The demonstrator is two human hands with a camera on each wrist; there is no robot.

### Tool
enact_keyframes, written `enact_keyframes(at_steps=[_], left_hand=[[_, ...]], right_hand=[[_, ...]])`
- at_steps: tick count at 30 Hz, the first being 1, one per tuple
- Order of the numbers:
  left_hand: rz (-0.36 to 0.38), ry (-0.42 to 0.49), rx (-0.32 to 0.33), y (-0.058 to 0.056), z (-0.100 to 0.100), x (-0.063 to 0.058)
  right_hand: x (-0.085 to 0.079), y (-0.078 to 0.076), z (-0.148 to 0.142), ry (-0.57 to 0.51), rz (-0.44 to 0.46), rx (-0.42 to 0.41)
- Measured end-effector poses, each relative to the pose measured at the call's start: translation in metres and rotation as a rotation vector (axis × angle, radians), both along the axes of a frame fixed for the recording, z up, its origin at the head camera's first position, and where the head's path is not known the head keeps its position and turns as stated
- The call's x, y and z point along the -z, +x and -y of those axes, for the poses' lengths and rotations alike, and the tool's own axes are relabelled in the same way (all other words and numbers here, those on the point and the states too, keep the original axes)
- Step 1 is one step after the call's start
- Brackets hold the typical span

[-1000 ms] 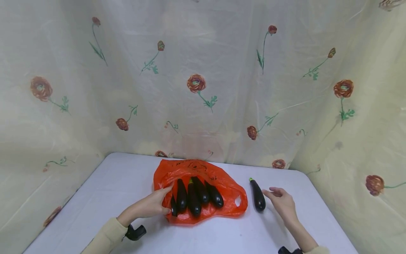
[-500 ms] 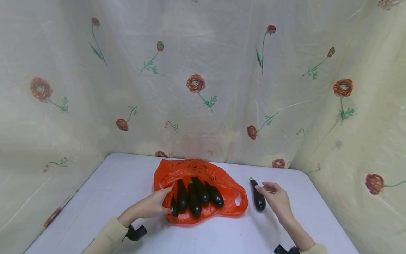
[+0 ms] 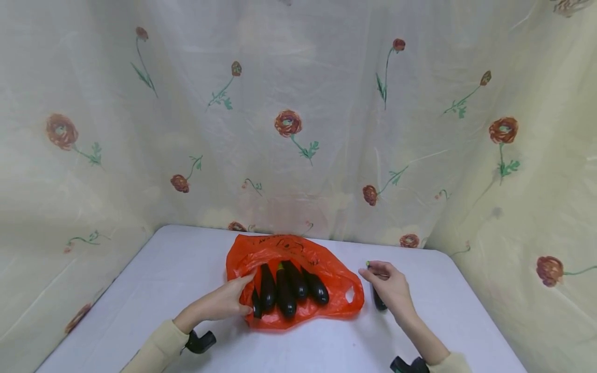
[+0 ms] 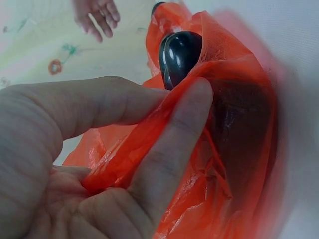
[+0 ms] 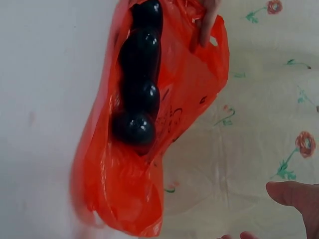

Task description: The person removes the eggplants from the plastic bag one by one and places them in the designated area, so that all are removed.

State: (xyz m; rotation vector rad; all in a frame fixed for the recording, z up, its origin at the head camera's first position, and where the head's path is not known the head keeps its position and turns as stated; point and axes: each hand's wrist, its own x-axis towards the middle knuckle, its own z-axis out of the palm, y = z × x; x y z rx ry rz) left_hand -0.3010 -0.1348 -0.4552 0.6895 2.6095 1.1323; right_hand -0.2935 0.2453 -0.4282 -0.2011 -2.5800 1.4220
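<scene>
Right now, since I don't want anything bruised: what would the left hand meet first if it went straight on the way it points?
Beyond the edge of the red bag, which the left hand pinches, probably an eggplant at the group's left end; depth is too unclear to say which.

From my head, one camera looks forward and down over the table (image 3: 191, 272); my wrist cameras look from nearer, the left closest, all three sharing the red bag (image 3: 330, 273).

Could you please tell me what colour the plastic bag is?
The plastic bag is bright orange-red with dark printing, best seen in the head view.
</scene>
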Motion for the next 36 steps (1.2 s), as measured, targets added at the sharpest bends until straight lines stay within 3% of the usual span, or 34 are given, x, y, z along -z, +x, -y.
enact_keyframes(at_steps=[10, 26, 36], left_hand=[[0.04, 0.007, -0.019, 0.001, -0.002, 0.002], [0.02, -0.016, -0.017, -0.001, -0.002, 0.003], [-0.002, -0.011, 0.006, -0.001, 0.0, 0.003]], right_hand=[[0.001, -0.004, 0.024, -0.035, -0.001, -0.044], [0.003, -0.004, 0.052, -0.02, -0.003, -0.102], [0.018, -0.009, 0.061, -0.05, -0.004, -0.122]])
